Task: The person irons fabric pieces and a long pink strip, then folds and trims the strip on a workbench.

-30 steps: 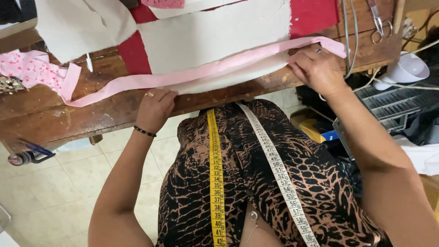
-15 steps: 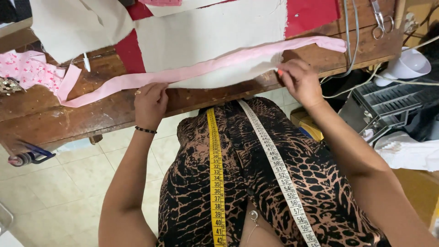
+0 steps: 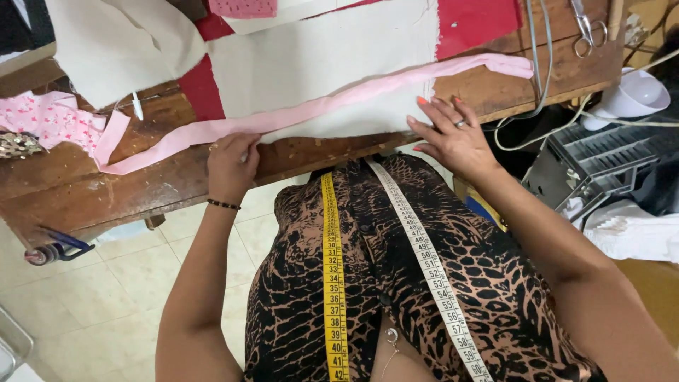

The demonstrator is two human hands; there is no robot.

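A long pink fabric strip (image 3: pixel 332 106) lies along the front of a wooden table (image 3: pixel 141 177), over a cream cloth (image 3: pixel 318 64). My left hand (image 3: pixel 230 166) rests on the table's front edge with its fingers curled on the strip's lower edge. My right hand (image 3: pixel 449 134) lies flat, fingers spread, on the cream cloth just below the strip. A yellow and white measuring tape (image 3: pixel 332 283) hangs around my neck over a brown and black patterned dress.
Red fabric (image 3: pixel 481 21) lies under the cream cloth. Scissors (image 3: pixel 587 28) sit at the table's far right. Pink patterned fabric (image 3: pixel 49 120) lies at the left. A white bowl-shaped object (image 3: pixel 636 92) and grey cords (image 3: pixel 537 85) are at the right. Tiled floor lies below.
My right hand has slid left along the strip and flattened with its fingers spread. My left hand has stayed on the strip's lower edge near the table's front.
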